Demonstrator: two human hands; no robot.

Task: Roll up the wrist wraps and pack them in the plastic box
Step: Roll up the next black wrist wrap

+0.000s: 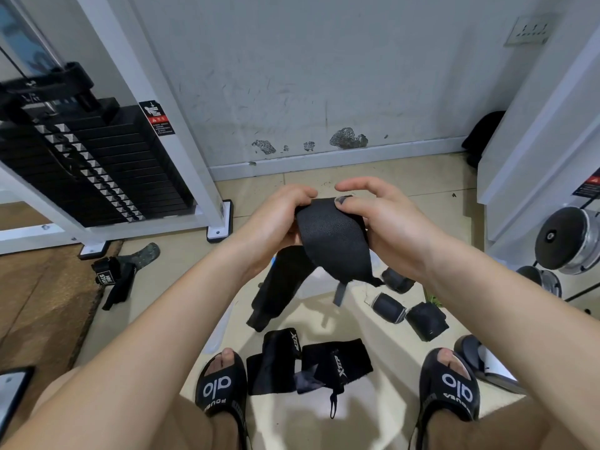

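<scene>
Two unrolled black fabric wrist wraps [308,365] are seen on the floor between the feet. Above, a black woven wrist wrap [331,241] is pinched by the left hand [276,222] and right hand [389,228].

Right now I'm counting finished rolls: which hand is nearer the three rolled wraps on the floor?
Right. The right hand is above them; the left hand is farther left.

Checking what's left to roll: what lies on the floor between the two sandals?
In the head view, two unrolled black wrist wraps lie flat on the tile between the left sandal and the right sandal.
</scene>
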